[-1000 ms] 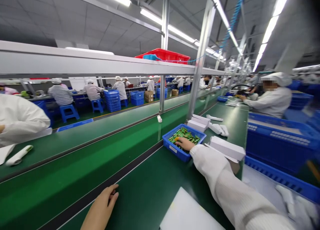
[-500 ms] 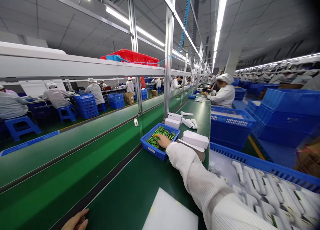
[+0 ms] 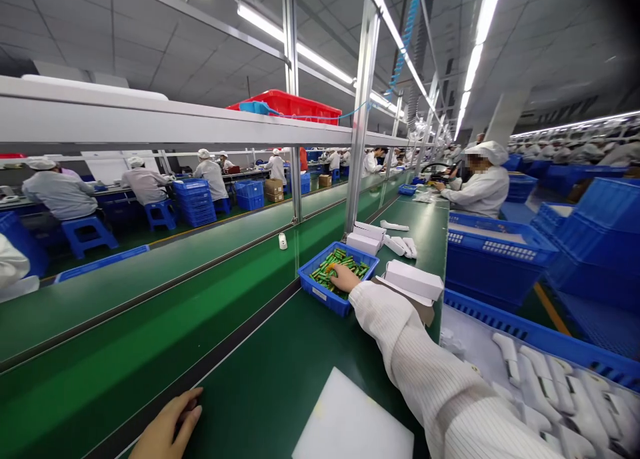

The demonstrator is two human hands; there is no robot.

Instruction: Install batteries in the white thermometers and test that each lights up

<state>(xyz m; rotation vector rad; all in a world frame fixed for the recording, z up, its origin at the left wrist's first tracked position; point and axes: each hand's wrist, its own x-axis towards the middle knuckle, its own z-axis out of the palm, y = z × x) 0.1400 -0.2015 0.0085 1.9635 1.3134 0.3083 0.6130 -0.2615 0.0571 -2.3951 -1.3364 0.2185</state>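
My right hand (image 3: 345,278) reaches into a small blue bin (image 3: 334,304) of green batteries (image 3: 358,268). Its fingers are bent down and closed among the batteries, with an orange cover on one finger; the fingertips are partly hidden. At the lower left, my left hand (image 3: 163,429) rests by the edge of the green bench (image 3: 255,366). Its fingers are loosely curved, with the thumb apart, and it holds nothing. A white foam pad (image 3: 355,422) lies on the bench between my arms.
White boxes (image 3: 414,280) and white handheld casings (image 3: 400,246) lie beyond the bin. On my right stands a blue crate (image 3: 540,332) of white device casings (image 3: 537,379). A metal post (image 3: 361,112) rises behind the bin. A co-worker (image 3: 483,182) sits farther along the bench.
My view has turned slightly left, so the scene sits farther right. My left hand has come farther into view. My right hand stays in the battery bin.
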